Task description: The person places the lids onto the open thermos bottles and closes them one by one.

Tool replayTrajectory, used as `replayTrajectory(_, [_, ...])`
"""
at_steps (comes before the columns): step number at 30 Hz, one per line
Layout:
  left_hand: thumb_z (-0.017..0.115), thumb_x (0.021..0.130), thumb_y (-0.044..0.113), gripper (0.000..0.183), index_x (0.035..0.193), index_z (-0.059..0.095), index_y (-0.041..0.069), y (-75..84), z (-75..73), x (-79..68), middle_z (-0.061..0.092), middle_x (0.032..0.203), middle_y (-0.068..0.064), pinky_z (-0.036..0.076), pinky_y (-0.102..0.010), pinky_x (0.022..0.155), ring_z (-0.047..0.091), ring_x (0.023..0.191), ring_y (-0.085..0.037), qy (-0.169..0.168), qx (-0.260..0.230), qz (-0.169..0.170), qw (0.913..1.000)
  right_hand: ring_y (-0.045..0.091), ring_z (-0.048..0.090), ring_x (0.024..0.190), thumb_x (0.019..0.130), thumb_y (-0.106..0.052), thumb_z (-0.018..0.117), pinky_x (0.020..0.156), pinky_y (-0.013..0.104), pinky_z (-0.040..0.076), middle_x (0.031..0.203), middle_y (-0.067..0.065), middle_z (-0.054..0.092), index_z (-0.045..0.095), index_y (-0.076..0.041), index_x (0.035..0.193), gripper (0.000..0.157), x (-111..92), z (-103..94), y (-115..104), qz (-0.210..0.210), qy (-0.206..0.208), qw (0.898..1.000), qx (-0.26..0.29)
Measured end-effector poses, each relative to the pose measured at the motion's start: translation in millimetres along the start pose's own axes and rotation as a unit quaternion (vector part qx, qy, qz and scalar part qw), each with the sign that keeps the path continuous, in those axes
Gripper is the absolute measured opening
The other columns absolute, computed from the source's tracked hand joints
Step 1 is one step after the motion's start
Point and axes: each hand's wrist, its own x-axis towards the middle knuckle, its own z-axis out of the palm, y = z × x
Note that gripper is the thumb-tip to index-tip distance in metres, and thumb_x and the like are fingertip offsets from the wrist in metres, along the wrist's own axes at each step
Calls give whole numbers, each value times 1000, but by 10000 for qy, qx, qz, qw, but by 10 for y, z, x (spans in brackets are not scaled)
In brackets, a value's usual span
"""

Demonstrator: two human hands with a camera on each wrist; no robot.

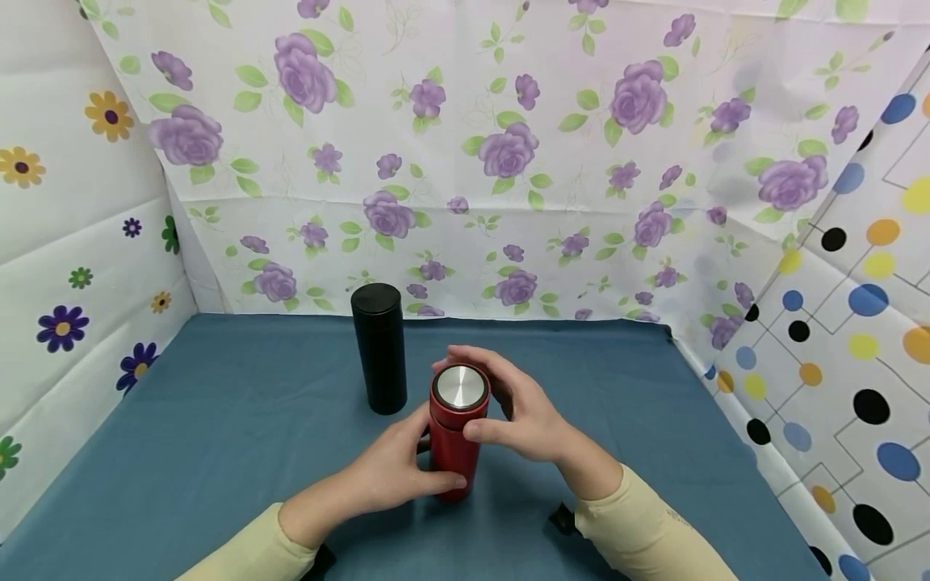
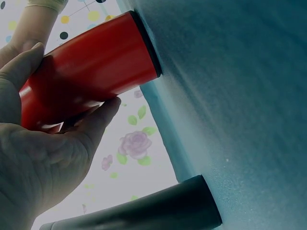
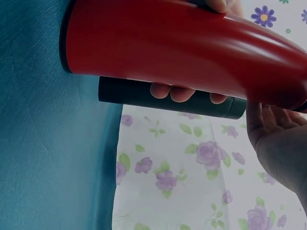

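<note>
A red thermos flask (image 1: 454, 452) with a silver-topped lid (image 1: 461, 386) stands upright between both hands, its black base (image 2: 146, 43) right at the cloth. My left hand (image 1: 388, 468) grips the body from the left, thumb across the front. In the right wrist view, left fingertips (image 3: 180, 94) show past the flask's far side. Higher up, my right hand (image 1: 526, 411) holds the flask around its lid end, thumb in front and fingers behind. Behind and left of them stands a black thermos flask (image 1: 381, 355), which neither hand touches.
A blue cloth (image 1: 218, 436) covers the table. White rose-patterned sheeting (image 1: 450, 161) hangs along the back edge, with flowered sheeting (image 1: 80, 282) on the left and dotted sheeting (image 1: 835, 387) on the right. Small black pieces (image 1: 563, 519) sit by the wrists.
</note>
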Motion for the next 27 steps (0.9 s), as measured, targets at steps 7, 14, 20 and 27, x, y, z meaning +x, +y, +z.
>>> replayTrajectory(7, [88,82,37,79,145,40,40,2,7,0,56,137,16,49,-55,105,55,126,-10,24,103,10,9999,38,53,131,101,-29,65,107,47,48,148,21,52,35,0,156,69,25,-15,-13,-254,-243,9983,460])
replayTrajectory(14, [88,82,37,80,146,40,38,4,3,4,57,136,15,50,-54,104,56,125,-11,25,119,27,9999,35,58,124,98,-25,70,103,44,51,142,18,57,43,-3,152,64,15,-38,-7,-79,-51,9994,347])
replayTrajectory(20, [88,82,36,78,144,41,39,7,4,7,57,136,15,48,-55,105,56,125,-11,26,76,-34,10000,33,61,119,95,-21,75,99,43,53,138,18,59,47,-3,149,64,-10,-44,11,37,132,9994,314])
replayTrajectory(27, [88,83,37,75,142,42,40,-4,13,8,57,134,15,49,-56,105,56,125,-11,1,100,-56,9999,31,61,115,90,-24,81,98,42,53,133,14,60,50,-8,145,65,-29,-27,13,131,313,9994,-20])
